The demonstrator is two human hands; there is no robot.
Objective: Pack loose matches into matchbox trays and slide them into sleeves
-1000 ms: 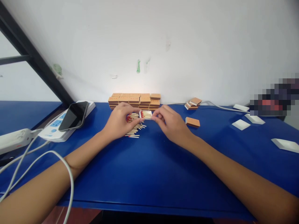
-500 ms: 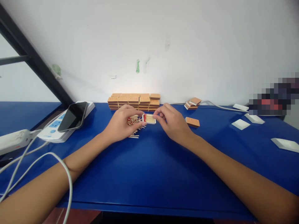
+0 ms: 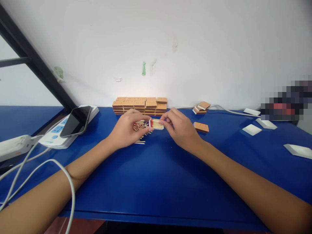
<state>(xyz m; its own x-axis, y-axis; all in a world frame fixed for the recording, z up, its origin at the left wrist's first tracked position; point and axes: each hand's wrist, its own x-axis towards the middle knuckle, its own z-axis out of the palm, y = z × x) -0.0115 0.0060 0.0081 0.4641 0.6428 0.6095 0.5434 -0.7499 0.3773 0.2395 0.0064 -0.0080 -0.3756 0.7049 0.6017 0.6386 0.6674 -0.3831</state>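
Everything centres on a small white cardboard tray filled with red-tipped matches (image 3: 156, 124), which sits low over the blue tabletop (image 3: 156, 182), between the person's two hands. Its long axis runs side to side, with the red heads packed at the end facing the left hand (image 3: 125, 130).

The right hand (image 3: 180, 129) has its thumb and fingertips closed on the tray's far end and carries it. The left hand is curled, and its thumb and forefinger tips meet the tray's head end. I cannot tell from here whether it actually clasps anything. That hand covers a loose pile of wooden matches (image 3: 141, 130) lying just left of the tray, their sticks splayed out beneath the palm. So the pile is right beside the left hand, while the tray belongs to the right.

Behind the tray, against the white wall, stands a neat stack of tan cardboard matchbox sleeves (image 3: 140, 105). To the tray's right lies a single tan sleeve (image 3: 201, 127), with a small heap of sleeves (image 3: 201, 107) behind it. Further right, empty white trays (image 3: 252, 130) are scattered well apart. Far to the tray's left, a dark phone (image 3: 76, 121) leans on a white power strip (image 3: 55, 136), with white cables (image 3: 36, 165) trailing off it.
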